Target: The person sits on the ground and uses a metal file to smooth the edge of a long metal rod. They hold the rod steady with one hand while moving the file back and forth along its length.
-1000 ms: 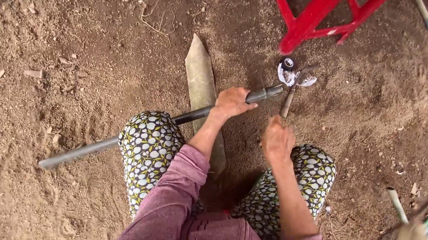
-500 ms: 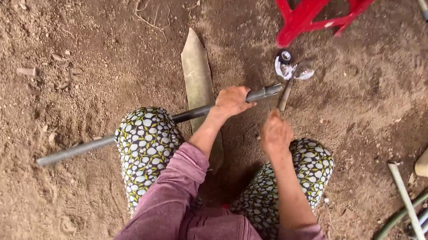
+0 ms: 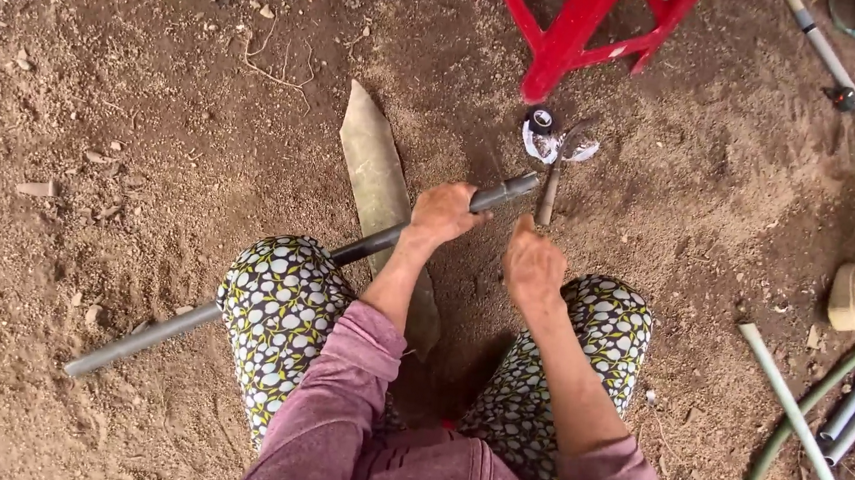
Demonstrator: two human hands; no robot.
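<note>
The left hand point(image 3: 446, 212) has its fingers clamped on the long grey metal pipe point(image 3: 274, 284) lying across the left knee, while the right hand point(image 3: 532, 264), fingers loosely apart, hovers empty, so the one-handed pipe could roll off onto the dirt floor point(image 3: 134, 129).

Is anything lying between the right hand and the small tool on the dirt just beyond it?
Nothing visible does. The right hand hovers over bare dirt just short of the small tool; the gap holds only soil. The left hand grips the grey pipe, whose end sits left of the tool.
</note>
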